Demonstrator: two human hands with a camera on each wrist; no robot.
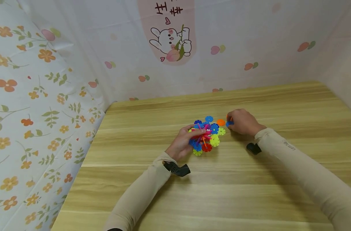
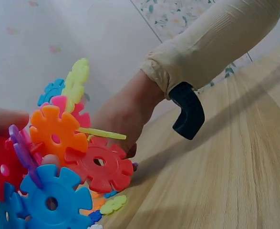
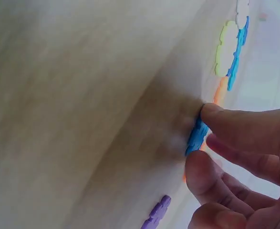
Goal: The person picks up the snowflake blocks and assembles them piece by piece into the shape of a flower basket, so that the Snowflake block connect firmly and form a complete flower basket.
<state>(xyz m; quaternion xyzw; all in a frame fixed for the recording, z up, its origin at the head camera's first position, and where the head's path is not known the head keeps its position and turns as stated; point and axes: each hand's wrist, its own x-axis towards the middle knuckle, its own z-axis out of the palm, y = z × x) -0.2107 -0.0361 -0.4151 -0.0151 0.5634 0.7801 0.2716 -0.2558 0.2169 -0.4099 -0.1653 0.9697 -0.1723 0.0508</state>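
Observation:
My left hand [image 1: 181, 141] holds a cluster of interlocked plastic snowflake discs [image 1: 206, 147] above the wooden table, thumb across its top. In the left wrist view the cluster shows blue [image 2: 56, 198], orange [image 2: 56, 131], red [image 2: 101, 164], purple and yellow discs slotted together at angles; part of it hides the left fingers. To the right, my right hand [image 1: 243, 122] is down at the table. Its thumb and a finger pinch a blue snowflake disc [image 3: 197, 136] by opposite edges, and the disc lies at the tabletop.
Loose discs lie between the hands and behind the cluster: orange [image 1: 220, 122], yellow-green [image 1: 221, 131] and blue [image 1: 209, 119]. A purple disc [image 3: 156, 213] lies near the right hand. Patterned cloth [image 1: 129, 48] hangs behind the table [image 1: 129, 134] and at its left side.

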